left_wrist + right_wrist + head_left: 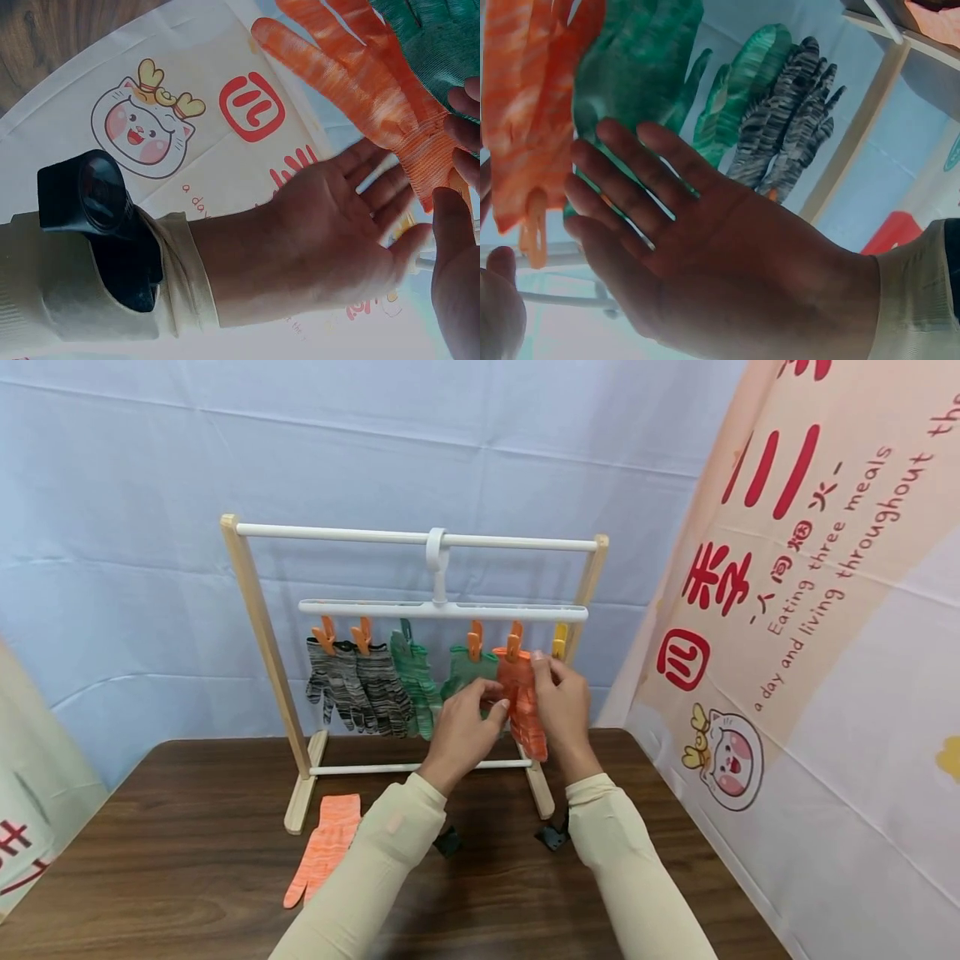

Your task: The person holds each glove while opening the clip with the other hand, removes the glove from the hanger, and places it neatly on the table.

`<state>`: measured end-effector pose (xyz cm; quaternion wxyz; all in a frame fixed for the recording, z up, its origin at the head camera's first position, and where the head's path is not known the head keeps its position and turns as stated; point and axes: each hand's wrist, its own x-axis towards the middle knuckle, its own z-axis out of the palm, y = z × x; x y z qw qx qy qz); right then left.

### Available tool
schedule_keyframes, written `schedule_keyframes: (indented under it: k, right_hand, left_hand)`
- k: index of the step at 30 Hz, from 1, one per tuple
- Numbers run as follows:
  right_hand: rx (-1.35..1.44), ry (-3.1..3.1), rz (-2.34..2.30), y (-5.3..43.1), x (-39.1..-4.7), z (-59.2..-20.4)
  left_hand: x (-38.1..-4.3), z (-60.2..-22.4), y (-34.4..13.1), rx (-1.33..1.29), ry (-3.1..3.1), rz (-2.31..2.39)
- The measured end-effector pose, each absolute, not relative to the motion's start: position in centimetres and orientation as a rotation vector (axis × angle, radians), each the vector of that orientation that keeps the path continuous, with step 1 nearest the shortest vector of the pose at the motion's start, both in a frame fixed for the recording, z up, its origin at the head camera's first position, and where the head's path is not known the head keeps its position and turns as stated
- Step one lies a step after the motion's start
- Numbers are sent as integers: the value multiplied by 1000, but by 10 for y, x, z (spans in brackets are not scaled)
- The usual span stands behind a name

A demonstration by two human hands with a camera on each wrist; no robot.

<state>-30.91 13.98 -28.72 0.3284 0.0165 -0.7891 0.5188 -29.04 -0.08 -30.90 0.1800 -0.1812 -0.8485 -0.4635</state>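
Observation:
An orange glove (519,702) hangs by its cuff from an orange clothespin (514,642). My right hand (564,710) is at its right edge; in the left wrist view the fingers of that right hand (322,225) reach out almost straight near the cuff, thumb apart. On the glove's other side is my left hand (468,727), whose fingers look extended and spread in the right wrist view (705,240), beside a green glove (630,75). Neither hand visibly pinches anything. Part of the green glove is hidden behind my left hand in the head view.
A white hanger (360,608) hangs on a wooden rack (262,643). Another green glove (416,681) and grey-black gloves (337,685) are clipped leftward; a yellow clothespin (559,641) is at the right end. Another orange glove (330,843) lies on the table (187,860).

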Motion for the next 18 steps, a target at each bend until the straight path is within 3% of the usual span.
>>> schedule_keyframes:
  k: [9,18]
  right_hand:
    - [292,-1996,1541,124,-310,-280]
    - [246,-2053,1474,115,-307,-269]
  left_hand:
    - [-295,-310,-4,-492,-2397,-1291]
    - [-294,-309,-4,-522,-2410,-1273]
